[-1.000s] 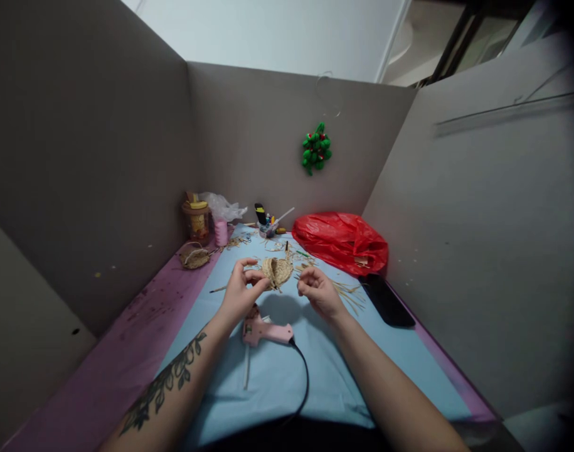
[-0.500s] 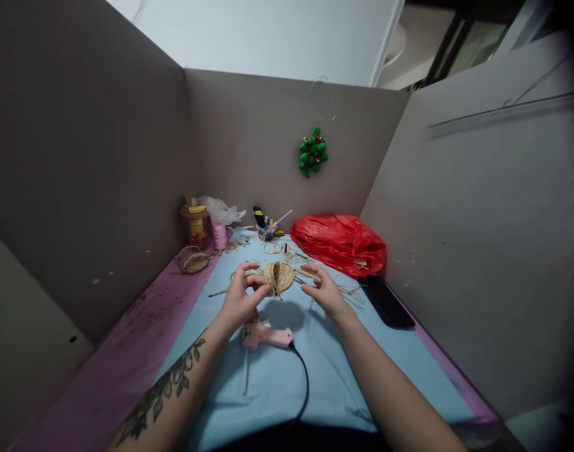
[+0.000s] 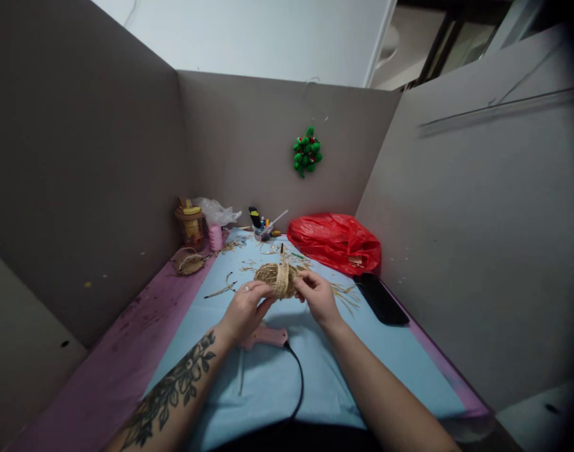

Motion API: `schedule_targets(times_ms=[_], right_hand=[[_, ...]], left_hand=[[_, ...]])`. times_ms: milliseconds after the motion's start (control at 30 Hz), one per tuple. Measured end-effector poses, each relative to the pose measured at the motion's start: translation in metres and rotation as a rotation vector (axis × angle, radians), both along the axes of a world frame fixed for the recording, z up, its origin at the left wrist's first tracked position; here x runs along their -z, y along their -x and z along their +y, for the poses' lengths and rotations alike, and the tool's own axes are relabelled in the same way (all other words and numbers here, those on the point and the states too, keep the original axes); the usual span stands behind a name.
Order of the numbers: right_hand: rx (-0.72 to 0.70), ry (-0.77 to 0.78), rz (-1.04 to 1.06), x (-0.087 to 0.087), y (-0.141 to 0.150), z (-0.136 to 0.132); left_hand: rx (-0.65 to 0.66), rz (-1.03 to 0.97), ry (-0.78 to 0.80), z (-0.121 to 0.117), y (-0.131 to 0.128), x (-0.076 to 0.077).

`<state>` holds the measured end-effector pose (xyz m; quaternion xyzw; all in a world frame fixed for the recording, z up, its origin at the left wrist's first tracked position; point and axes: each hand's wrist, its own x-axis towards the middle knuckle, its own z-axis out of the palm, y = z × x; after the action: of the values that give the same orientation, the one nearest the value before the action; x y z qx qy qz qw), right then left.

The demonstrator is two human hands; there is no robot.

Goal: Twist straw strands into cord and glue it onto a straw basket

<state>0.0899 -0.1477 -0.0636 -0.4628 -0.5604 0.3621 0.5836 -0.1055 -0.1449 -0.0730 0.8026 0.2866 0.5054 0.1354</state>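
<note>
A small woven straw basket (image 3: 283, 280) is held above the blue cloth, its rounded weave turned toward me. My left hand (image 3: 249, 306) pinches its lower left edge between thumb and fingers. On the other side, my right hand (image 3: 317, 295) grips the basket's right edge, fingers closed and partly hidden behind the thumb. Under my left wrist lies a pink glue gun (image 3: 268, 336), partly covered by the hand, with a glue stick (image 3: 240, 371) poking out and a black cord running toward me.
Straw strands (image 3: 345, 295) and a forked twig (image 3: 221, 290) lie on the blue cloth (image 3: 376, 376). A red plastic bag (image 3: 334, 242) and a black phone-like slab (image 3: 381, 300) are at right. Back left hold a lidded cup (image 3: 191, 227), pink thread spool (image 3: 216, 237) and another woven piece (image 3: 189, 262).
The basket has been turned, so its woven side and band show differently. My right hand has moved in from the right and closed on its edge. The view has shifted slightly.
</note>
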Motion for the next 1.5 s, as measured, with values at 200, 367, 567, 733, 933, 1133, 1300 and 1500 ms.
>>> schedule_targets(times_ms=[200,367,567,733,933,1133,1300,1500], right_hand=[[0.199,-0.276,-0.238,0.009,0.001,-0.002],[0.148,-0.373,-0.376,0.009,0.009,-0.004],[0.163,-0.333,-0.317,0.004,0.017,-0.008],[0.145,-0.272,-0.373,-0.002,0.029,-0.015],[0.108,-0.106,-0.293,0.002,0.035,-0.011],[0.092,-0.048,-0.224,0.003,0.034,-0.009],[0.092,-0.044,-0.23,0.004,0.035,-0.01],[0.086,-0.047,-0.188,0.003,0.036,-0.01]], left_hand=[[-0.146,-0.22,0.286,-0.004,0.002,-0.016],[0.045,-0.274,0.725,0.002,-0.003,-0.021],[0.033,-0.442,0.861,0.005,-0.005,-0.015],[0.002,-0.423,0.858,0.003,-0.007,-0.012],[0.004,-0.357,0.831,-0.004,-0.011,-0.02],[-0.015,-0.339,0.827,-0.007,-0.012,-0.024],[-0.02,-0.352,0.832,-0.008,-0.014,-0.025],[-0.025,-0.362,0.841,-0.008,-0.015,-0.024]])
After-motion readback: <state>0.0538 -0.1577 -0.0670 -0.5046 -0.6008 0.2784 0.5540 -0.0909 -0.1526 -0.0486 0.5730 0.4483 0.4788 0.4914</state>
